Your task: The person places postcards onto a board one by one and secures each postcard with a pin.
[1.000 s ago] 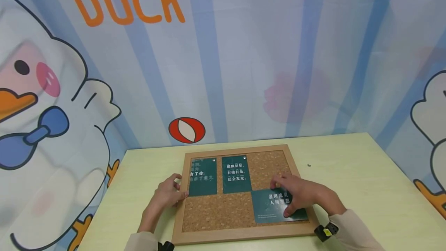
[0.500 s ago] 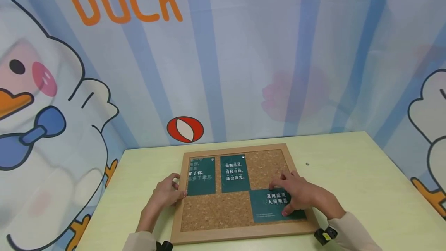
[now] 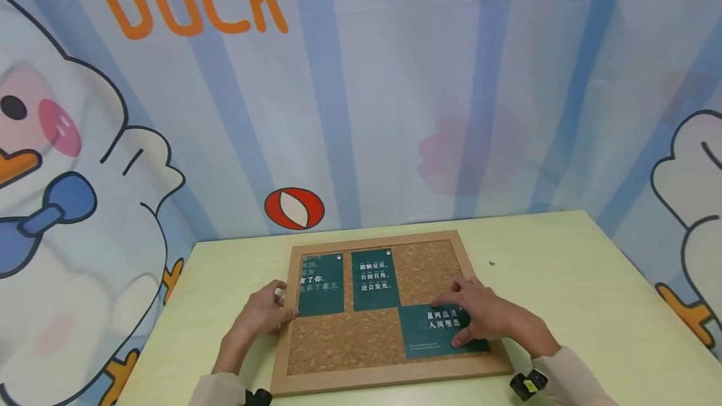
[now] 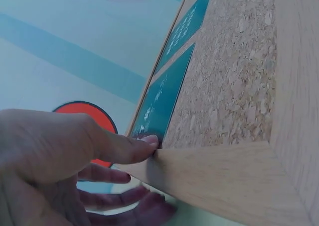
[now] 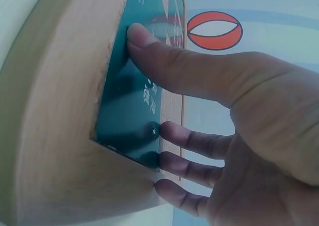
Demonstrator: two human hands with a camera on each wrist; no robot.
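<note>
A wood-framed cork board [image 3: 345, 342] lies on the table. My left hand [image 3: 262, 309] grips its left frame edge, thumb on top and the other fingers at the outer side, as the left wrist view shows. On the board's lower right is a dark green card [image 3: 420, 334] with white Chinese lettering. My right hand [image 3: 486, 312] rests on this card, its thumb [image 5: 142, 36] pressing the face and its fingertips near the far edge. Two upright green cards, a left one [image 3: 321, 296] and a middle one [image 3: 375, 296], sit along the board's top, each with a small silvery pin at its upper right corner.
A tiny grey object [image 3: 492, 262] lies on the pale yellow table [image 3: 555, 281] right of the board. Behind the table hangs a blue-striped curtain [image 3: 383, 93] with cartoon ducks and a red ball printed on it.
The head view has turned slightly, so everything sits a little further left in it. Both hands keep their places on the board and the card.
</note>
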